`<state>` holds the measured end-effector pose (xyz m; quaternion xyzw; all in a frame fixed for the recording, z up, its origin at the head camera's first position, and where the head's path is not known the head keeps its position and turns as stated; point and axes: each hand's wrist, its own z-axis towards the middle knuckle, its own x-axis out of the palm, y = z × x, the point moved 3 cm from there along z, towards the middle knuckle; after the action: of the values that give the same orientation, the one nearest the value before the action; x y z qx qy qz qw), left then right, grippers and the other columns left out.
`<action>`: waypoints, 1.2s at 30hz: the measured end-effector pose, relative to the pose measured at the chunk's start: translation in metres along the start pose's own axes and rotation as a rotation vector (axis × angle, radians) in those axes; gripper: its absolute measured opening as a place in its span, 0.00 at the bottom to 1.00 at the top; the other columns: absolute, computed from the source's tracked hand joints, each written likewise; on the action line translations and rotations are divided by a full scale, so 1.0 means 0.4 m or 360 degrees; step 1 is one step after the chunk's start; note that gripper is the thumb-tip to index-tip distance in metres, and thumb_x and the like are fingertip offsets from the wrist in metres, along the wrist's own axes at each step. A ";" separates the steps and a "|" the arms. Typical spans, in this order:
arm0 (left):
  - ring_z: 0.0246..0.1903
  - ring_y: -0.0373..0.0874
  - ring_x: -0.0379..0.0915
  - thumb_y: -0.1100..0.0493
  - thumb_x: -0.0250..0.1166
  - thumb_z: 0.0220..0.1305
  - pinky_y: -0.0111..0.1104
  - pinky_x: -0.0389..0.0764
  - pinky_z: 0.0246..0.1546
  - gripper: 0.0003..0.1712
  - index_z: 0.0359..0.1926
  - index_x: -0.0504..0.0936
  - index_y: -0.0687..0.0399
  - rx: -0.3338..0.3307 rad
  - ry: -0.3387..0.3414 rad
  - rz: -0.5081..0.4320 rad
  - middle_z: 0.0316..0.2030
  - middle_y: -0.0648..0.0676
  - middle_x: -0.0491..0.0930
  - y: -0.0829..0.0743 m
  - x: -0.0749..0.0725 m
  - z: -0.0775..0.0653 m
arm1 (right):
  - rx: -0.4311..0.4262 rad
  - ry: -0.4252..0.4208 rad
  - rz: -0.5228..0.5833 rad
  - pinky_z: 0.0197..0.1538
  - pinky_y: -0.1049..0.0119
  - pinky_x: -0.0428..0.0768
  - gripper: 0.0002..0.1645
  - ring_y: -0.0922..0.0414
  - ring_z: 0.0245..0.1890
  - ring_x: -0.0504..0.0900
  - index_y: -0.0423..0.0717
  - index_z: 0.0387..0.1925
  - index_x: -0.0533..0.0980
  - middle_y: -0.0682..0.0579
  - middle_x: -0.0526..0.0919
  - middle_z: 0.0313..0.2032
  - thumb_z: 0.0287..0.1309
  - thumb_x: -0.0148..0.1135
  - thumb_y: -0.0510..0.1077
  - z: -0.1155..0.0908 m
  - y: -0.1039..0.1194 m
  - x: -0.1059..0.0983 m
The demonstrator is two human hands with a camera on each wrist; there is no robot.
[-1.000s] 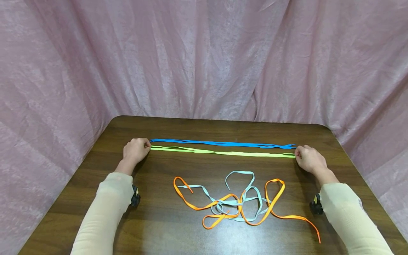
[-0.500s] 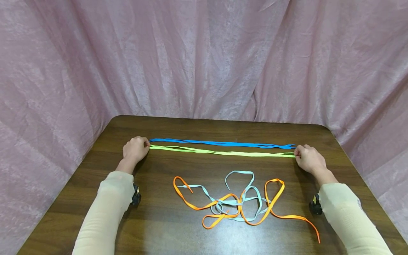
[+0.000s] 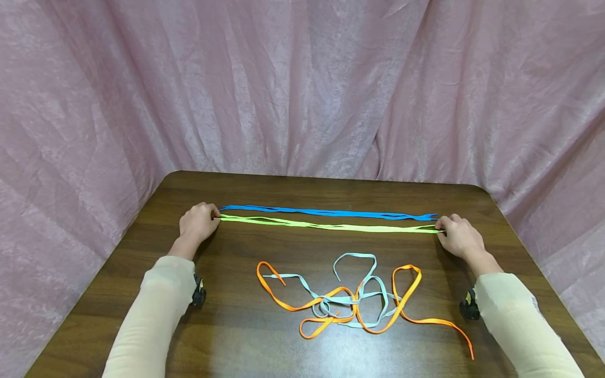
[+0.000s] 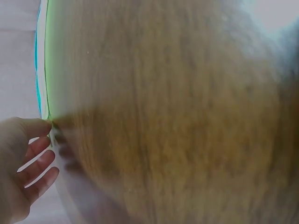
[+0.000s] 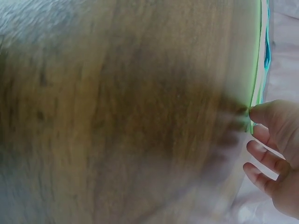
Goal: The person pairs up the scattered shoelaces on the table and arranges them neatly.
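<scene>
A yellow-green shoelace (image 3: pixel 326 227), doubled into long strands, lies stretched across the dark wooden table. My left hand (image 3: pixel 197 221) pinches its left end between thumb and index finger; in the left wrist view the other fingers (image 4: pixel 42 182) are spread apart below. At the opposite end, my right hand (image 3: pixel 460 237) pinches the lace the same way, and a short bit of it (image 5: pixel 252 128) hangs past the thumb in the right wrist view. Just behind, nearly parallel, runs a blue shoelace (image 3: pixel 326 212), also in strands; neither hand visibly holds it.
Nearer the front, an orange shoelace (image 3: pixel 427 321) and a pale blue shoelace (image 3: pixel 355 255) lie in a loose tangle. Pink curtains (image 3: pixel 283 89) hang behind the table's (image 3: pixel 264 184) far edge.
My left hand has shifted slightly left, the yellow-green lace's left end along with it. The right hand stays nearly in place. The blue, orange and pale blue laces look unmoved.
</scene>
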<state>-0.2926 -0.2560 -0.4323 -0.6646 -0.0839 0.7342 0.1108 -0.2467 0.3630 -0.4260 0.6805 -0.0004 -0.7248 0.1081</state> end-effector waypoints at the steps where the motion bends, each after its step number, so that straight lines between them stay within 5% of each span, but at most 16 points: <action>1: 0.35 0.57 0.74 0.59 0.61 0.56 0.50 0.73 0.30 0.07 0.37 0.80 0.52 0.0004 0.0007 0.0001 0.35 0.55 0.76 0.001 0.000 -0.001 | -0.0005 0.0007 -0.0003 0.30 0.45 0.73 0.12 0.36 0.39 0.73 0.42 0.40 0.74 0.38 0.72 0.38 0.53 0.57 0.39 -0.001 0.002 -0.001; 14: 0.35 0.57 0.76 0.59 0.64 0.54 0.50 0.74 0.27 0.09 0.38 0.81 0.51 0.0152 -0.0042 0.0010 0.38 0.55 0.78 -0.018 -0.032 -0.023 | -0.0191 -0.0026 -0.0057 0.35 0.45 0.73 0.11 0.39 0.39 0.73 0.42 0.39 0.75 0.39 0.74 0.41 0.52 0.58 0.39 0.001 0.048 -0.038; 23: 0.32 0.56 0.76 0.59 0.66 0.54 0.44 0.73 0.21 0.10 0.39 0.81 0.52 0.0312 -0.0029 0.0035 0.40 0.56 0.78 -0.076 -0.047 -0.039 | -0.0396 -0.0080 -0.0089 0.27 0.50 0.74 0.10 0.42 0.33 0.75 0.42 0.37 0.77 0.43 0.77 0.35 0.50 0.62 0.39 0.006 0.123 -0.062; 36: 0.39 0.52 0.75 0.58 0.69 0.51 0.42 0.77 0.26 0.15 0.43 0.82 0.52 0.0615 -0.0019 0.0076 0.42 0.54 0.79 -0.185 -0.060 -0.065 | -0.0689 -0.0058 -0.0125 0.34 0.51 0.76 0.15 0.45 0.36 0.77 0.43 0.39 0.78 0.47 0.78 0.36 0.46 0.68 0.40 0.020 0.271 -0.088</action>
<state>-0.2608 -0.1923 -0.3919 -0.6284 0.0738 0.7430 0.2183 -0.2359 0.2613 -0.3747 0.6277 0.1797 -0.7238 0.2232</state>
